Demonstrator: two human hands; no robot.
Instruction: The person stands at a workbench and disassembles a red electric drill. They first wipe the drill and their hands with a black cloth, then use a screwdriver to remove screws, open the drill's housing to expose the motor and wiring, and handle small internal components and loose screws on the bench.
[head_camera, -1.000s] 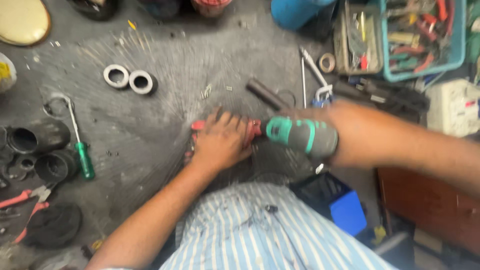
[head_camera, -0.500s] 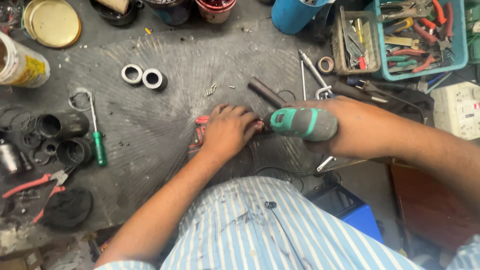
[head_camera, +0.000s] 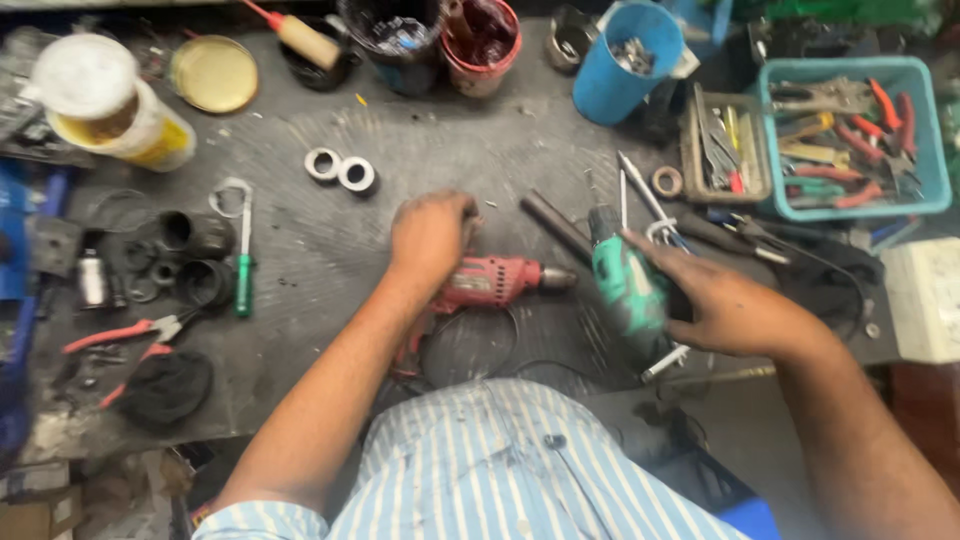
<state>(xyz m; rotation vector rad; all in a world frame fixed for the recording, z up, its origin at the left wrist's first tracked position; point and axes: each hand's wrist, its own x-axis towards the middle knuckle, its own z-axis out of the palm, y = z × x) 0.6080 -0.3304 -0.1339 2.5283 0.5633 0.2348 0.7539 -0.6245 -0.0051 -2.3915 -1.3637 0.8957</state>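
A red power drill (head_camera: 492, 283) lies on its side on the dark workbench (head_camera: 330, 240), chuck pointing right. My left hand (head_camera: 432, 233) hovers just above and behind its body, fingers curled down with nothing in them. My right hand (head_camera: 722, 303) grips a green power tool (head_camera: 626, 282), tilted with its nose toward the far side, just right of the red drill. A dark metal rod (head_camera: 553, 225) lies beside the green tool's nose.
Two white rings (head_camera: 340, 169), a green-handled screwdriver (head_camera: 242, 270), black pipe fittings (head_camera: 195, 255) and red pliers (head_camera: 120, 333) lie on the left. A blue cup (head_camera: 625, 62), paint pots (head_camera: 478, 35), a small parts tray (head_camera: 722, 145) and a teal tool bin (head_camera: 850, 135) stand at the back right.
My left hand lifted off the red drill and moved toward the far side, uncovering it. My right hand turned the green tool from lying sideways to pointing away and drew it right.
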